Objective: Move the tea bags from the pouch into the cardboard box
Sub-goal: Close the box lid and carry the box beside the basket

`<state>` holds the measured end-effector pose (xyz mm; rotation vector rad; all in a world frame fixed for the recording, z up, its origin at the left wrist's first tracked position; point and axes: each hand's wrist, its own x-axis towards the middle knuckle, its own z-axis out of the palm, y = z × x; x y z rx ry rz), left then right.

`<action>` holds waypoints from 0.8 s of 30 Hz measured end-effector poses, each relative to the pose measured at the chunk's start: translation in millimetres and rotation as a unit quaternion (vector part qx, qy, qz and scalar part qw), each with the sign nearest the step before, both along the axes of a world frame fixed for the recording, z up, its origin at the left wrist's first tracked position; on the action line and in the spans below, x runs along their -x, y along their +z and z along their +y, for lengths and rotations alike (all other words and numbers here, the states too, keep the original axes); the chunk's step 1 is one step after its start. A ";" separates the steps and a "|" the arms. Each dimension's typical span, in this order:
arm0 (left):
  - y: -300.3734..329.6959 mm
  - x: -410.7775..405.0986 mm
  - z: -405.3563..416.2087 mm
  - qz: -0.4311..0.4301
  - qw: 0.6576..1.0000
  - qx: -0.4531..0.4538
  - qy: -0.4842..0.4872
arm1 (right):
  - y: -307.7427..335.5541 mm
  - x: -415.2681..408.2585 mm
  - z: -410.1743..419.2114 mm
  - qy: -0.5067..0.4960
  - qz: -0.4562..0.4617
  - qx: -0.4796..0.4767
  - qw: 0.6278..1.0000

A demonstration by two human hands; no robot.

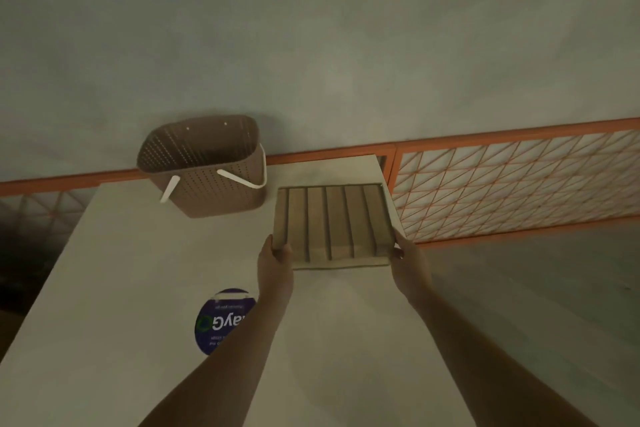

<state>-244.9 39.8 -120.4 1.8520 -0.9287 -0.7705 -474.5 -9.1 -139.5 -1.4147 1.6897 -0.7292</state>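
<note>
Cardboard box: a shallow cardboard box (332, 224) with upright dividers forming long narrow slots sits at the far right of a pale table (138, 270), held between both hands at its near corners.
Left hand: the left hand (275, 262) grips the box's near left corner, thumb on top of the rim, fingers hidden underneath.
Right hand: the right hand (410, 262) grips the near right corner, thumb against the edge, fingers hidden under or behind the box.
Arms: both forearms stretch forward from the bottom of the view, nearly straight, converging slightly toward the box.
Basket: a brown perforated basket (204, 166) with a white handle stands on the table's far edge, left of the box and apart from it.
Sticker: a round purple sticker (216, 321) lies on the table, partly covered by the left forearm.
</note>
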 end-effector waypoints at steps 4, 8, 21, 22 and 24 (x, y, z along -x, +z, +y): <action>-17.3 -7.7 -23.2 0.009 1.000 0.013 -0.006 | -3.4 -7.1 -22.0 0.019 -0.059 0.013 0.998; -23.8 -12.6 -45.6 0.040 0.999 -0.008 -0.027 | 9.5 -12.7 -48.6 0.040 -0.144 0.013 0.989; -25.6 -17.9 -115.2 0.017 1.000 0.010 -0.010 | -0.4 -25.1 -122.9 0.066 0.028 0.034 0.997; -27.9 -18.4 -118.8 0.006 1.000 0.009 -0.011 | -2.0 -25.3 -126.5 0.070 0.038 0.040 0.996; -30.6 -18.9 -124.8 -0.011 1.000 0.009 -0.006 | -2.8 -26.1 -132.9 0.074 0.052 0.044 0.995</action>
